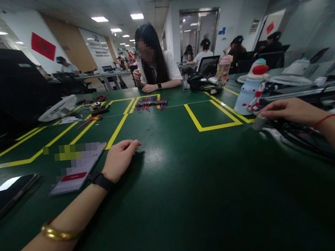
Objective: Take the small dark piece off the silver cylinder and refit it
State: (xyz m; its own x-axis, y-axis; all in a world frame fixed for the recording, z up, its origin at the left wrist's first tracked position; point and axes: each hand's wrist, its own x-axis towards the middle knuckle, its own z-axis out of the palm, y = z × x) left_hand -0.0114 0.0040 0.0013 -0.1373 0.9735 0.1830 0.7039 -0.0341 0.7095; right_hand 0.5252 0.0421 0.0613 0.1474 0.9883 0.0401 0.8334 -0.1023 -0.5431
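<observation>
Low over the green table (pixel 172 179), my left hand (pixel 121 157) is loosely closed, its fingers curled together with nothing showing in them. It lies just right of a phone (pixel 83 174) with a lit screen, and a black band is on the wrist. On the far right, my right hand (pixel 291 111) pinches a small grey-silver cylinder (pixel 259 122) between thumb and fingers, close to the table top. Directly behind that cylinder stands a light-blue bottle (pixel 245 97) with red decorations. Black cables (pixel 299 139) lie beneath my right wrist.
A second phone (pixel 9 190) lies at the left edge. Yellow tape (pixel 199 122) marks outlines on the table. Bundled coloured wires (pixel 150 103) lie near a person (pixel 158 64) seated opposite. A white fan (pixel 59 107) rests at left, a pink-lidded bottle (pixel 224 71) at back right.
</observation>
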